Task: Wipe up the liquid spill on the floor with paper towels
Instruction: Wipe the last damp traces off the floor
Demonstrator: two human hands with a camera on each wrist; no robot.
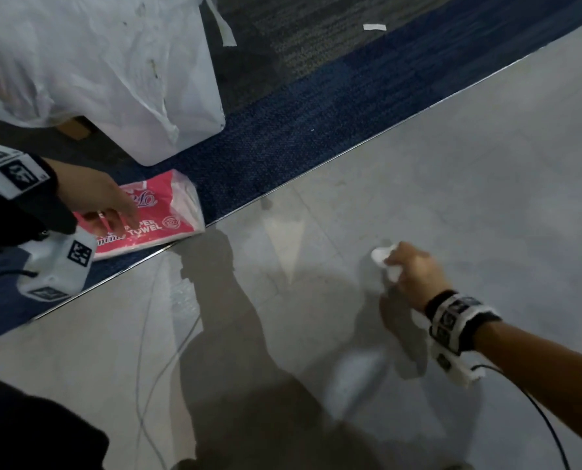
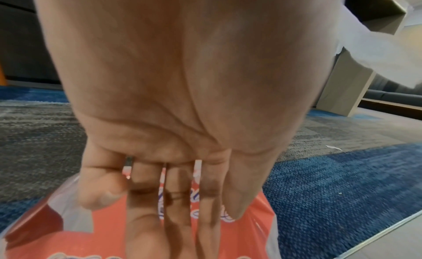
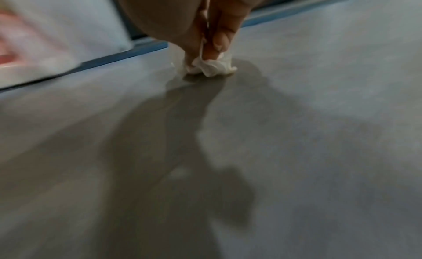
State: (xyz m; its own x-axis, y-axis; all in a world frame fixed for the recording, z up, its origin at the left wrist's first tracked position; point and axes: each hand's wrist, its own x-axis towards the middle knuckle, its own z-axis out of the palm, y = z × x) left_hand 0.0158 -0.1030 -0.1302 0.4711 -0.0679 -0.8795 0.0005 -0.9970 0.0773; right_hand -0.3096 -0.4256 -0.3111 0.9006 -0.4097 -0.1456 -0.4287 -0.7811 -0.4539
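The right hand (image 1: 410,271) pinches a crumpled white towel (image 3: 211,66) between thumb and fingertips and holds it down against the grey floor (image 1: 469,171), well out on the tiles to the right. The wad touches the tile at its lower edge, with a dark shadow spreading from it toward the camera in the right wrist view; whether any liquid lies there cannot be told from the dim, blurred pictures. The left hand (image 1: 103,201) reaches over the pink pack (image 1: 167,212) of paper towels, which lies on the blue carpet (image 1: 282,137) just beside the metal strip (image 1: 350,154) that borders the tiles. In the left wrist view its fingers (image 2: 173,208) are straight and slightly spread above the pack's printed face, holding nothing; contact with the wrapper cannot be told. A white plastic bag (image 1: 113,69) stands on the carpet behind the pack.
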